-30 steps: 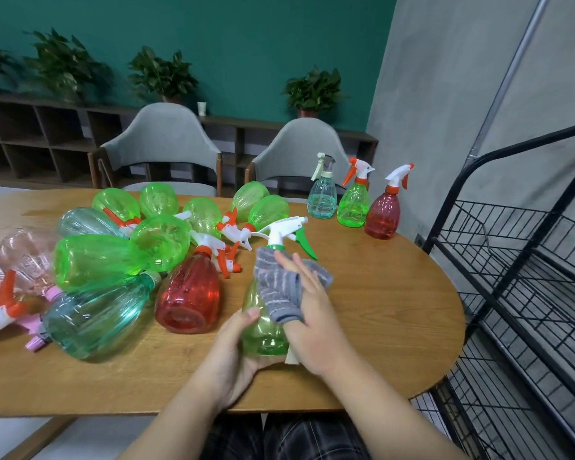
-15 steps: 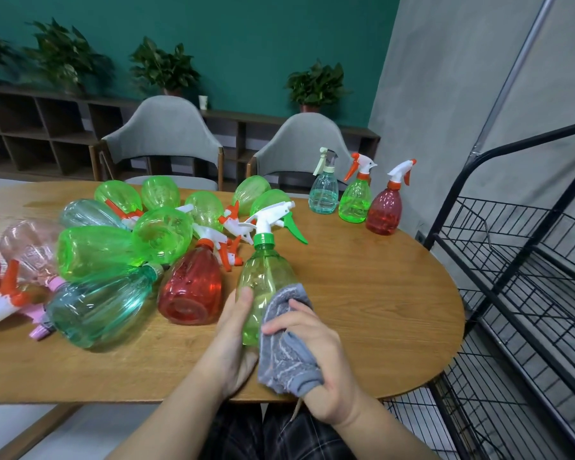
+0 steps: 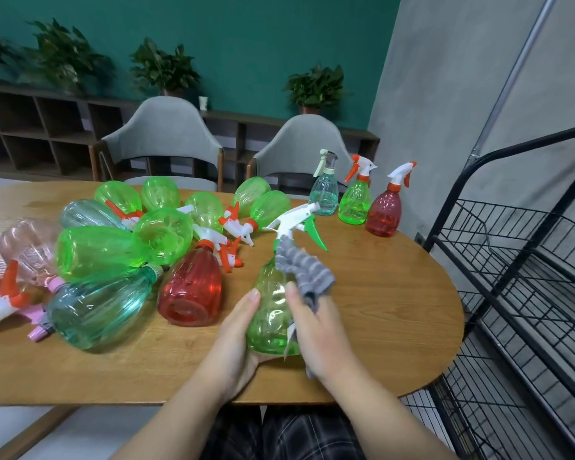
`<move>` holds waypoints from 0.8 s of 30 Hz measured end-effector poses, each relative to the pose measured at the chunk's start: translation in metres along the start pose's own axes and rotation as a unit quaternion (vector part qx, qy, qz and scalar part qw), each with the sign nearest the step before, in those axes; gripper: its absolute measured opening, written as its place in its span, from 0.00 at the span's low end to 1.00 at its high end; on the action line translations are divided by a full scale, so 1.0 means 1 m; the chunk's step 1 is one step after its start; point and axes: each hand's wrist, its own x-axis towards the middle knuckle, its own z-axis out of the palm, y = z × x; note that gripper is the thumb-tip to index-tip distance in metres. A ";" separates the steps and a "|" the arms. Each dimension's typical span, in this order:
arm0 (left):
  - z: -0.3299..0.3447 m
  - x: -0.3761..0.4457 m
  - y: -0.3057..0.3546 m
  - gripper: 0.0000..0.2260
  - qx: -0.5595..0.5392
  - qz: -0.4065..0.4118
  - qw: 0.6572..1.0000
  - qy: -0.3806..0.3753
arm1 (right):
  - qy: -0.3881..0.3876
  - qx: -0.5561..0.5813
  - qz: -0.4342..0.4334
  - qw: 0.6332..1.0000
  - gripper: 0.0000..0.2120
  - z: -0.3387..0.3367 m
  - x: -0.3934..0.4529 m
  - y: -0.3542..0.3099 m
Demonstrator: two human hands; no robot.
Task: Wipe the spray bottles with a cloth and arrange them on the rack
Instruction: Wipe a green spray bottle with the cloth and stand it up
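Right now the left hand point(image 3: 236, 340) cups the lower body of a green spray bottle point(image 3: 273, 313), fingers curled up its left side, while the right hand point(image 3: 319, 330) presses a grey cloth point(image 3: 301, 272) against the bottle's shoulder and neck, fingers curled through the fabric. The bottle is held tilted just above the near edge of the table point(image 3: 395, 303), its white trigger head pointing toward 12 o'clock.

The likely trouble is a slip: the plastic looks smooth, and a hard wipe could twist the bottle out of the left hand and off the near edge. The cloth could also snag on the green trigger.

At 9 to 11 o'clock lies a heap of bottles point(image 3: 120, 260) on their sides, green, red, teal and pink; a swinging elbow could set them rolling. Three bottles point(image 3: 356, 197) stand upright at 1 o'clock. All the bottles look empty, though I cannot be sure. At 3 o'clock the black wire rack point(image 3: 512, 260) shows no bottles on its visible shelves.
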 end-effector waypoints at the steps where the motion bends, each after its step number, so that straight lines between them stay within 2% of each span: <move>1: -0.001 0.001 0.000 0.22 0.011 0.009 1.000 -0.004 | -0.005 -0.039 -0.037 0.999 0.17 0.000 0.002 0.002; 3: -0.001 0.002 0.000 0.21 0.024 0.011 1.000 -0.008 | -0.011 -0.058 -0.076 0.995 0.20 -0.004 0.002 0.008; 7: 0.000 0.004 0.001 0.24 0.042 -0.010 0.999 -0.009 | -0.022 -0.015 -0.091 0.995 0.21 -0.012 -0.004 0.023; 10: -0.004 0.005 0.001 0.36 0.035 -0.032 0.999 -0.003 | -0.047 -0.005 -0.107 0.993 0.18 -0.013 -0.007 0.024; 13: -0.008 0.004 0.000 0.45 -0.006 -0.041 0.999 0.009 | -0.083 -0.003 -0.137 0.987 0.16 -0.015 -0.006 0.026; 16: -0.008 0.004 0.001 0.52 -0.042 -0.052 0.998 0.003 | -0.082 0.026 -0.166 0.982 0.16 -0.011 -0.007 0.030; 18: -0.009 0.006 -0.001 0.53 -0.025 -0.044 0.998 0.031 | -0.072 0.124 -0.128 0.981 0.19 -0.010 -0.011 0.030; 20: -0.010 0.007 -0.002 0.52 -0.019 -0.036 0.998 0.055 | -0.024 0.256 -0.043 0.965 0.13 -0.014 -0.011 0.021; 21: -0.010 0.007 -0.002 0.50 -0.024 -0.038 0.997 0.058 | 0.006 0.326 0.026 0.945 0.14 -0.018 -0.010 0.016; 24: -0.006 0.001 0.002 0.29 -0.015 -0.023 0.998 0.051 | 0.098 0.492 0.188 0.845 0.15 -0.025 -0.001 0.014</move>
